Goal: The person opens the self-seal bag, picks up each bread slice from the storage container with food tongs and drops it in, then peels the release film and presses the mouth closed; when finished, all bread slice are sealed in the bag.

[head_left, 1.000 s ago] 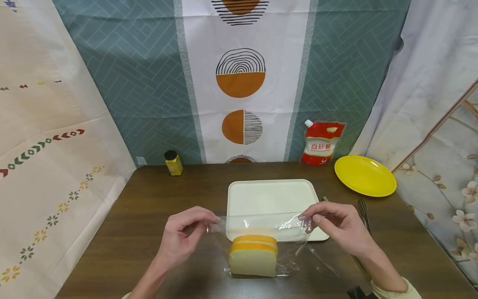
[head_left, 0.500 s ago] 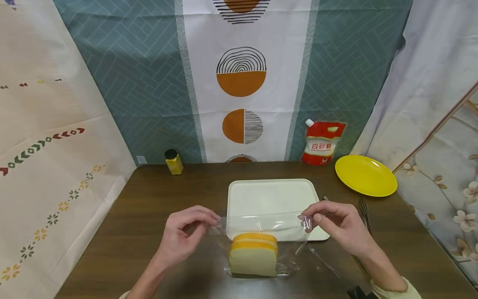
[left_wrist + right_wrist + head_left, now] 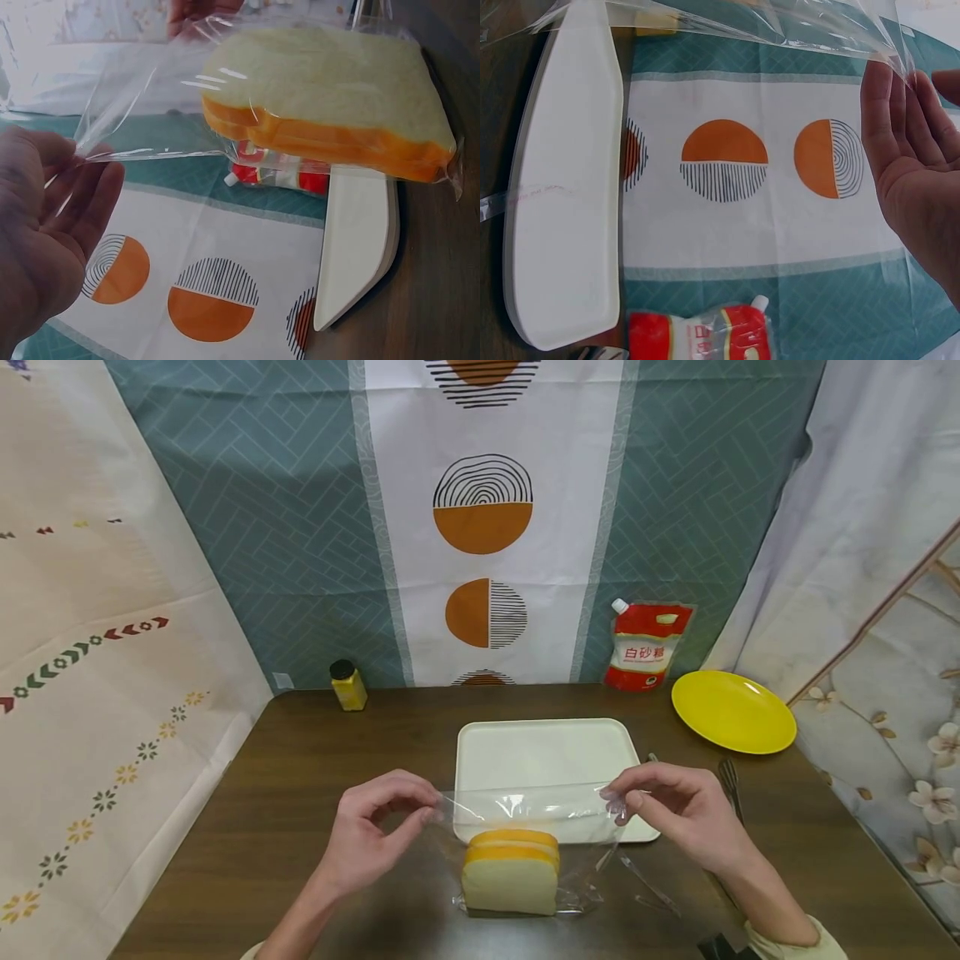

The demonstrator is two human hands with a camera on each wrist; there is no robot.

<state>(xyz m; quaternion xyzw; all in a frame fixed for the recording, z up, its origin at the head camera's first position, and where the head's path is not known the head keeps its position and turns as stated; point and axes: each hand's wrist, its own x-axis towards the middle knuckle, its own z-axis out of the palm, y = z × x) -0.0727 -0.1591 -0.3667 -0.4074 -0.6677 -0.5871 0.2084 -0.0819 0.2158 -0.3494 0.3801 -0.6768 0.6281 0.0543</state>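
Note:
Slices of bread (image 3: 510, 883) with orange crust stand inside a clear plastic bag (image 3: 555, 806), low in the middle of the head view. My left hand (image 3: 375, 827) pinches the bag's upper left corner between thumb and fingers. At the opposite corner, my right hand (image 3: 690, 814) pinches the film the same way, so the top edge is stretched between both hands. The left wrist view shows the bread (image 3: 322, 86) under glossy film, with the left hand (image 3: 45, 225) at the bag's corner. In the right wrist view, film runs to the fingertips of the right hand (image 3: 915, 142).
Behind the bag lies a white tray (image 3: 543, 752), partly seen through the film. A yellow plate (image 3: 733, 712), a red sugar pouch (image 3: 647, 647) and a dark slim utensil (image 3: 730, 785) are at the right. A black-capped yellow jar (image 3: 348, 687) stands back left. A clear plastic strip (image 3: 648, 887) lies right of the bag.
My left fingers have shifted slightly along the bag's upper left corner, with the thumb a little lower. The right hand and the bread stay nearly in place.

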